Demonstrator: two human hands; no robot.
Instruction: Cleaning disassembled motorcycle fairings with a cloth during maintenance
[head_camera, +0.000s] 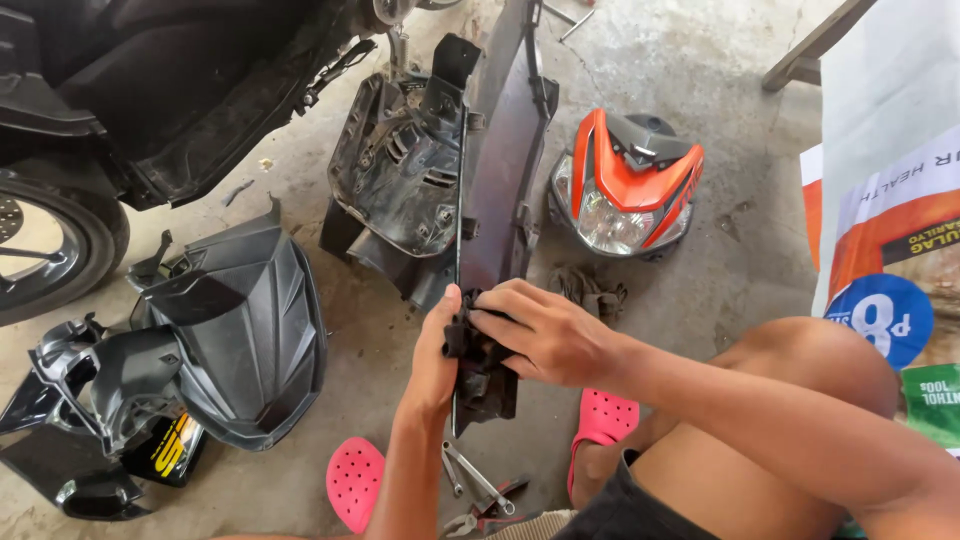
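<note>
A long dark motorcycle body panel (505, 150) stands on end on the concrete floor in front of me. Both hands hold its near end. My left hand (435, 355) grips the left edge of the panel's lower black bracket. My right hand (540, 330) closes over the same end from the right, fingers pressing on a dark piece there. What lies under the fingers is hidden.
A black inner fairing (400, 170) leans behind the panel. An orange headlight cowl (625, 185) lies to the right, a black front cover (240, 340) to the left. A motorcycle wheel (50, 245) is far left. Wrenches (475, 480), pink sandals (355, 480) and a dark rag (590, 290) lie nearby.
</note>
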